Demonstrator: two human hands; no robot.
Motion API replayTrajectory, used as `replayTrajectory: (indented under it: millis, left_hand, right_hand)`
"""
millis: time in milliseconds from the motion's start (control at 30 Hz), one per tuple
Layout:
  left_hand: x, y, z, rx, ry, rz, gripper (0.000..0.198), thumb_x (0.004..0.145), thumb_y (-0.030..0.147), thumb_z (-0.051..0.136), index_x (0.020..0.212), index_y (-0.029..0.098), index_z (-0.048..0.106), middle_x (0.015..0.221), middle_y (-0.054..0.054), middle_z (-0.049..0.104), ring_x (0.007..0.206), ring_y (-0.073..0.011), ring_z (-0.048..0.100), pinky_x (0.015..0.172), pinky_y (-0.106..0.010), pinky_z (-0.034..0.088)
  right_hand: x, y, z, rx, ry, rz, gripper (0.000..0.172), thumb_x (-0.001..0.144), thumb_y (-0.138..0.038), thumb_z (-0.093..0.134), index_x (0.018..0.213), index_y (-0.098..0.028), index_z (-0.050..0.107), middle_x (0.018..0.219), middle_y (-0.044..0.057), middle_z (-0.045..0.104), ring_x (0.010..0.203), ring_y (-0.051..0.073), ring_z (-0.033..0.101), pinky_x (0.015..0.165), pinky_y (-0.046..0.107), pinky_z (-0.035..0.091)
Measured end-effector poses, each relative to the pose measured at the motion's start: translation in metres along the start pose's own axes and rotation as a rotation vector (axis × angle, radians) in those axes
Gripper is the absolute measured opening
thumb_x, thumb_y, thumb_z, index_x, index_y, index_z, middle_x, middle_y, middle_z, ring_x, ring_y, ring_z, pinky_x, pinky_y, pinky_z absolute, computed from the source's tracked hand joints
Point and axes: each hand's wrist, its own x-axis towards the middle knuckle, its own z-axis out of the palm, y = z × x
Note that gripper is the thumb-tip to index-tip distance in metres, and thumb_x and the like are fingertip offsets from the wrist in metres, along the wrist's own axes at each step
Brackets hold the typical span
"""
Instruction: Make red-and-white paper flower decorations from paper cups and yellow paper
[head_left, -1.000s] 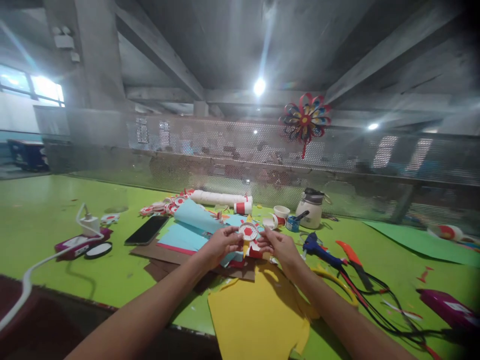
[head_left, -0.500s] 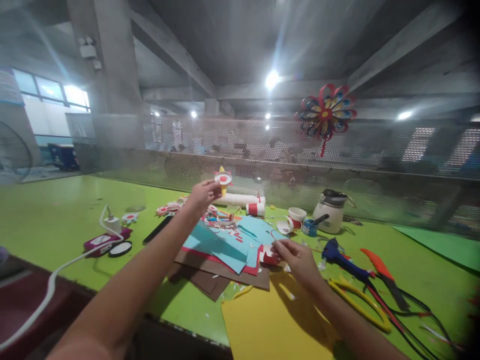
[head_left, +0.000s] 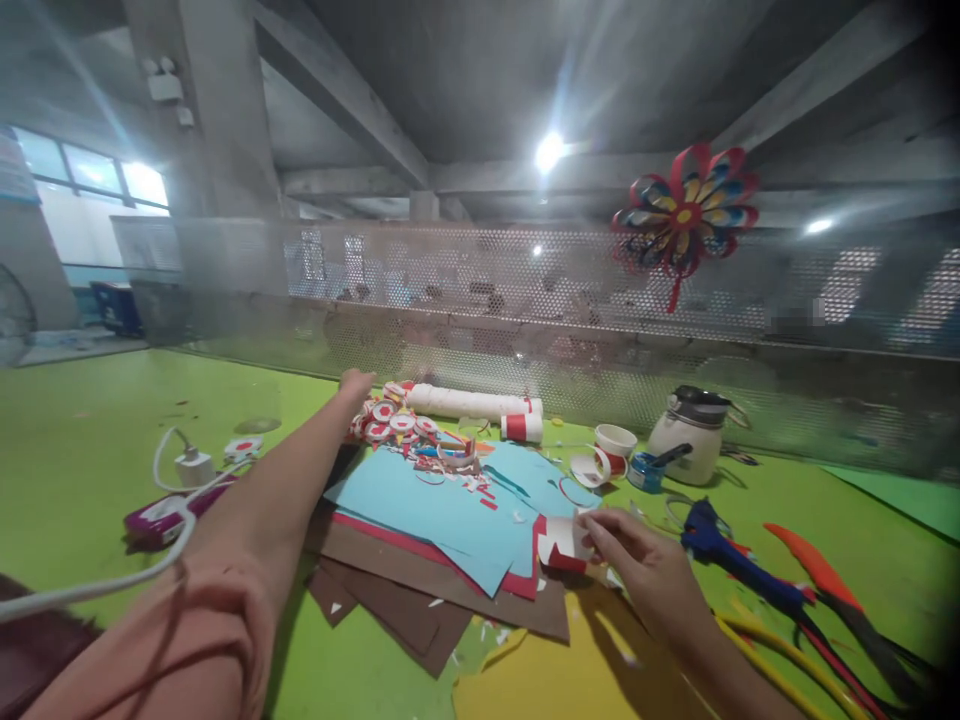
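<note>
At the far left side of the pile, my left hand (head_left: 357, 384) is stretched out beside several small white discs with red centres (head_left: 379, 430). Most of its fingers are hidden, and whether it holds a disc does not show. My right hand (head_left: 637, 555) is closed in a pinch over the front of the table. Its fingertips meet at a cut piece of red and white paper cup (head_left: 562, 545); what they pinch is too small to make out. A thin red curved strip (head_left: 576, 492) shows just beyond them. Light blue paper sheets (head_left: 420, 500) lie between both hands.
A white tube of stacked cups (head_left: 472, 403), a paper cup (head_left: 615, 440), a blue jar (head_left: 646, 472) and a lidded pot (head_left: 686, 440) stand behind. A glue gun (head_left: 739, 560), an orange-handled cutter (head_left: 814, 570) and yellow-handled scissors (head_left: 780, 650) lie right. Yellow paper (head_left: 540, 670) is in front.
My left hand has moved left and down from above the pile to its far left side. The star-shaped paper piece it held up is out of sight. My right hand stays pinched.
</note>
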Motion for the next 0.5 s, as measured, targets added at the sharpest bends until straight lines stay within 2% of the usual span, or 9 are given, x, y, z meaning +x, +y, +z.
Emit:
replayTrajectory:
  millis: [133, 233, 300, 400, 467, 500]
  left_hand:
    - [0.003, -0.036, -0.021, 0.29, 0.109, -0.028, 0.036, 0.087, 0.033, 0.057, 0.119, 0.016, 0.053, 0.119, -0.01, 0.056, 0.101, -0.0222, 0.058, 0.083, -0.042, 0.051]
    - [-0.003, -0.062, -0.049, 0.505, 0.146, -0.036, 0.036, 0.087, 0.033, 0.056, 0.119, 0.015, 0.053, 0.119, -0.01, 0.056, 0.101, -0.0221, 0.058, 0.083, -0.042, 0.051]
    - [-0.015, -0.076, -0.068, 0.637, 0.131, -0.046, 0.035, 0.088, 0.033, 0.055, 0.119, 0.016, 0.053, 0.119, -0.01, 0.056, 0.101, -0.0218, 0.058, 0.084, -0.043, 0.05]
    - [-0.04, -0.091, -0.088, 0.797, 0.039, -0.063, 0.055, 0.082, 0.047, 0.059, 0.122, 0.01, 0.052, 0.12, -0.017, 0.057, 0.107, -0.0314, 0.056, 0.087, -0.046, 0.046]
    - [-0.059, -0.096, -0.092, 0.87, -0.038, -0.062, 0.079, 0.068, 0.06, 0.065, 0.124, 0.006, 0.05, 0.117, -0.023, 0.06, 0.109, -0.0413, 0.055, 0.087, -0.047, 0.043]
    - [-0.068, -0.098, -0.091, 0.898, -0.068, -0.053, 0.085, 0.063, 0.063, 0.066, 0.124, 0.007, 0.05, 0.115, -0.024, 0.062, 0.108, -0.0434, 0.055, 0.086, -0.046, 0.042]
  right_hand:
    - [-0.002, -0.006, -0.001, -0.025, -0.011, -0.046, 0.032, 0.075, -0.052, 0.061, 0.079, -0.021, 0.069, 0.08, 0.008, 0.068, 0.07, 0.022, 0.064, 0.064, 0.034, 0.053]
    - [-0.005, -0.009, 0.001, -0.029, -0.032, -0.071, 0.03, 0.076, -0.049, 0.06, 0.08, -0.02, 0.069, 0.079, 0.008, 0.068, 0.07, 0.023, 0.064, 0.066, 0.034, 0.052]
    - [-0.008, -0.01, 0.002, -0.052, -0.038, -0.083, 0.03, 0.076, -0.048, 0.06, 0.081, -0.019, 0.069, 0.079, 0.008, 0.069, 0.071, 0.023, 0.064, 0.068, 0.035, 0.052]
    - [-0.012, -0.015, 0.005, -0.081, -0.052, -0.109, 0.03, 0.078, -0.046, 0.059, 0.081, -0.018, 0.068, 0.079, 0.008, 0.069, 0.073, 0.022, 0.063, 0.071, 0.035, 0.051]
    - [-0.014, -0.019, 0.006, -0.084, -0.065, -0.142, 0.029, 0.08, -0.044, 0.058, 0.081, -0.017, 0.068, 0.08, 0.007, 0.069, 0.073, 0.02, 0.063, 0.07, 0.032, 0.05]
    - [-0.015, -0.021, 0.007, -0.083, -0.07, -0.162, 0.028, 0.08, -0.043, 0.057, 0.081, -0.017, 0.068, 0.08, 0.007, 0.069, 0.072, 0.019, 0.063, 0.069, 0.031, 0.05]
